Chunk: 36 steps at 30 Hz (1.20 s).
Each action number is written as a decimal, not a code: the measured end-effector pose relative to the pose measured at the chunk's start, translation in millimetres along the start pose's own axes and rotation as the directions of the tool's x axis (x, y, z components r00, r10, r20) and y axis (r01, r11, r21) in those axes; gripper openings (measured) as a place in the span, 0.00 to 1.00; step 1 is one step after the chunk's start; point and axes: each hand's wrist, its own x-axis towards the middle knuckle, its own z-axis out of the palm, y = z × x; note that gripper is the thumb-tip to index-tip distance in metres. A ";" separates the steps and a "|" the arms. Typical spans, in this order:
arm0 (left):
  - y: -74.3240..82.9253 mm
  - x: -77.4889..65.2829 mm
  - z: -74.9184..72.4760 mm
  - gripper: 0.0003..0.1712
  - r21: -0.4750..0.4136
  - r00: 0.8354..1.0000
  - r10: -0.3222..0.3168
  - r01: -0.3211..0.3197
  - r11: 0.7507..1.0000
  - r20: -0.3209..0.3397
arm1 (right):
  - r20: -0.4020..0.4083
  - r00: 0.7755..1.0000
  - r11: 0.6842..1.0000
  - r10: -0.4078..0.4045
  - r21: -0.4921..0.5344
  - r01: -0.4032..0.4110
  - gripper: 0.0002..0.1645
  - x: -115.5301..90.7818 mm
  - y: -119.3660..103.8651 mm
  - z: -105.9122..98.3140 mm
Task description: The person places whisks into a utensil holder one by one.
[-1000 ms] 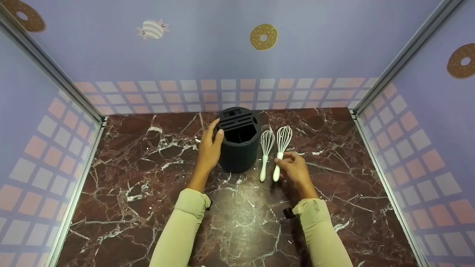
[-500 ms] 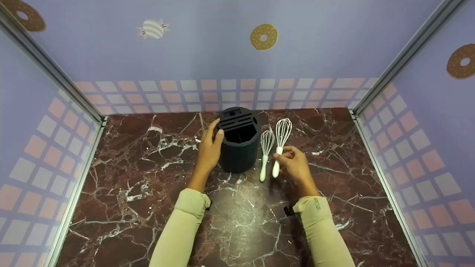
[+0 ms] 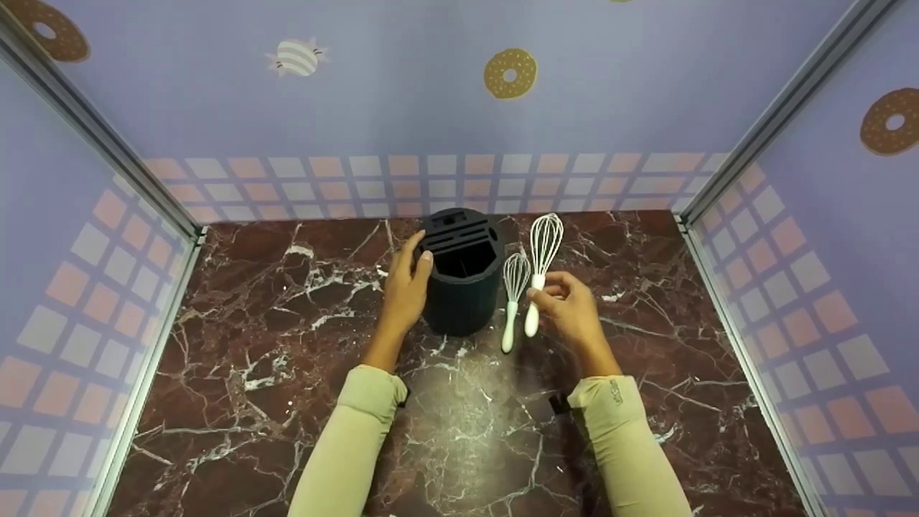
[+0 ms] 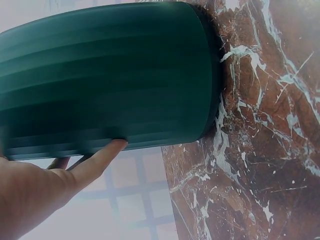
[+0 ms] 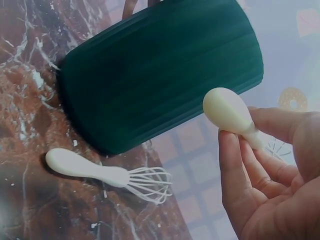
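Observation:
My right hand (image 3: 572, 314) pinches a white whisk (image 3: 534, 316) by its handle, wires pointing toward the back wall. In the right wrist view this whisk's handle end (image 5: 227, 111) is raised off the table. To its left, a second whisk (image 3: 508, 327) with a pale green handle lies on the table, also seen whole in the right wrist view. A dark green cylindrical utensil holder (image 3: 463, 305) stands upright left of both, its black top divided into slots and a larger opening. Against the holder's left side rests my left hand (image 3: 406, 291), its fingers fairly straight along the ribbed wall.
The table (image 3: 287, 402) is dark red marbled stone. A lilac back wall (image 3: 402, 108) with donut pictures and pink and white squares stands close behind the holder. Side walls with metal rails bound the left and right.
The right hand has lifted the white whisk off the table and shifted it slightly toward the back. The left hand, the holder and the other whisk stay in place.

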 end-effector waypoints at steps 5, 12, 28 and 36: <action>0.2 0.0 -0.4 0.31 0.001 1.000 0.004 -0.004 1.000 0.006 | 0.010 0.999 0.999 -0.032 -0.005 0.032 0.25 -3.0 -10.3 3.0; 0.8 -0.1 -0.6 0.31 0.011 1.000 0.018 -0.018 1.000 0.007 | 0.031 0.995 0.996 -0.092 0.019 0.092 0.24 -5.2 -25.4 10.2; -0.1 0.7 0.6 0.29 0.021 1.000 0.026 -0.026 0.999 -0.009 | 0.019 0.974 0.972 -0.226 0.068 0.224 0.25 -2.7 -65.4 30.6; -0.1 0.1 0.9 0.29 0.014 1.000 0.017 -0.016 1.000 -0.009 | 0.007 0.958 0.957 -0.286 0.051 0.285 0.25 -3.9 -78.2 42.6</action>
